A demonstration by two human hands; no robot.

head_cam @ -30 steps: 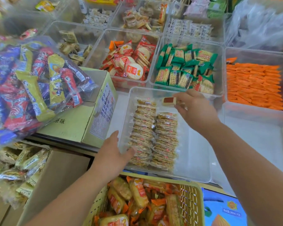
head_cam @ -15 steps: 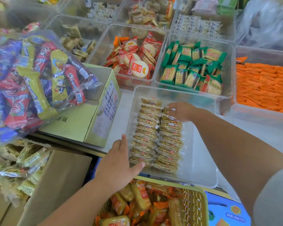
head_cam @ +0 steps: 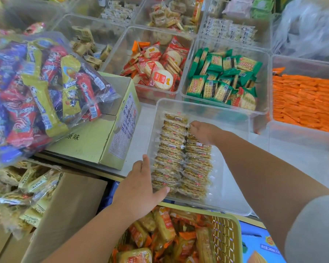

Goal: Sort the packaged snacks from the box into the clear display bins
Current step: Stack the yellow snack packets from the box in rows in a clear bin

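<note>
Looking down on a clear rectangular plastic bin [head_cam: 234, 118] at centre frame, lined with two neat rows of clear-wrapped golden biscuit packets [head_cam: 171, 149]. At lower centre, left hand [head_cam: 141, 190] laid against the bin's near left corner, fingers straight, gripping nothing. Just above centre, right hand [head_cam: 202, 131] inside the bin at the far end of the right-hand row, fingertips curled down, grasping the last packet there. At lower left, open brown cardboard box [head_cam: 68, 205] with more packets.
</note>
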